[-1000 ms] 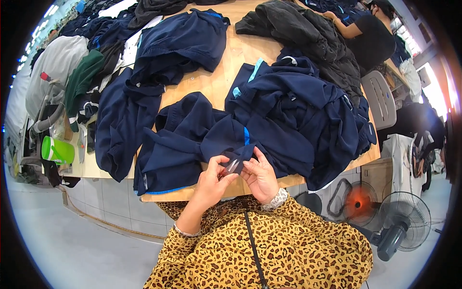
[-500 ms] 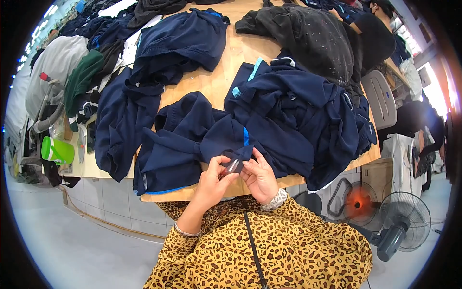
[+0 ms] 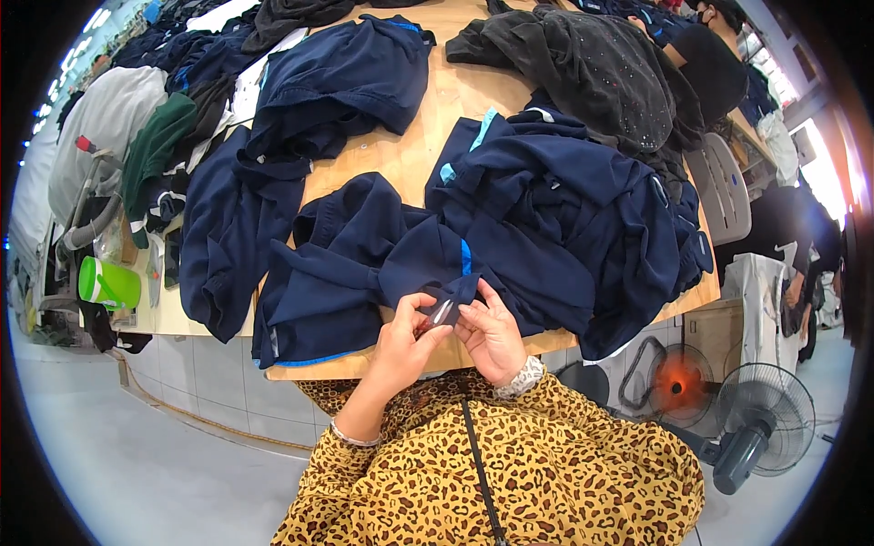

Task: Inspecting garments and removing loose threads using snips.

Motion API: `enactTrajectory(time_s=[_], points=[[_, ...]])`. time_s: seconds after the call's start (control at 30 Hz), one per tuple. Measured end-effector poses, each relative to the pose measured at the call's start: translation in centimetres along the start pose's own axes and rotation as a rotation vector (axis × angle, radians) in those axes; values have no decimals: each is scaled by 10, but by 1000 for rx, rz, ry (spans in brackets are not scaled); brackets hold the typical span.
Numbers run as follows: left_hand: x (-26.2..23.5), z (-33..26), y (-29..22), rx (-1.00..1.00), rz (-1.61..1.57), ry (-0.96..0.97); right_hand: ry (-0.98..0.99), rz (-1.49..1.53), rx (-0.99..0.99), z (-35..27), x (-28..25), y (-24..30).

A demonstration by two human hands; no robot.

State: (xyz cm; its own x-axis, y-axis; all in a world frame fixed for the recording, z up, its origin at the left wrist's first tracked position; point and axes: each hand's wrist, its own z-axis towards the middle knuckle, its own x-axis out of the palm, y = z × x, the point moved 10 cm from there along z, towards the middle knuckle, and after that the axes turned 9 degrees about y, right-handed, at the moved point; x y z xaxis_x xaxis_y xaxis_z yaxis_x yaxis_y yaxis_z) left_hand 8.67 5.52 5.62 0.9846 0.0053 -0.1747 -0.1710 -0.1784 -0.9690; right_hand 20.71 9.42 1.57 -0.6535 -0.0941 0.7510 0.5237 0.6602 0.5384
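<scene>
Nothing much has moved: your left hand (image 3: 407, 335) and right hand (image 3: 489, 333) stay pinched on the navy garment (image 3: 401, 264) at the table (image 3: 428, 118) edge. A small tag (image 3: 442, 312) sits between your fingertips. Piles beyond the garment look untouched, so most remains.

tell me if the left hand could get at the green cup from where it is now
Probably not without leaning. The left hand is busy at the navy garment by the table edge, while the green cup sits far off to the left, beyond a hanging navy piece.
</scene>
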Motion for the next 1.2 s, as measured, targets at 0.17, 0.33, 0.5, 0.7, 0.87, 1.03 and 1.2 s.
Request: enactTrajectory(time_s=[0.17, 0.33, 0.5, 0.7, 0.87, 1.03, 1.2], points=[[0, 0, -1, 2, 10, 6, 31, 8, -9, 1, 3, 0], [1, 1, 5, -24, 48, 5, 34, 3, -4, 1, 5, 0], [-20, -3, 10, 84, -246, -171, 15, 9, -3, 0, 1, -1], [-12, -8, 27, -14, -141, -88, 66, 223, 277, 2, 2, -41], [-14, -18, 30, 1, -373, 113, 158, 374, 448, -4, 13, -56], [-39, -26, 35, -43, -452, 114, 93, 311, 412, 7, 5, -40], [-46, -22, 43, -70, -383, 74, 199, 425, 371, 12, 11, -26]])
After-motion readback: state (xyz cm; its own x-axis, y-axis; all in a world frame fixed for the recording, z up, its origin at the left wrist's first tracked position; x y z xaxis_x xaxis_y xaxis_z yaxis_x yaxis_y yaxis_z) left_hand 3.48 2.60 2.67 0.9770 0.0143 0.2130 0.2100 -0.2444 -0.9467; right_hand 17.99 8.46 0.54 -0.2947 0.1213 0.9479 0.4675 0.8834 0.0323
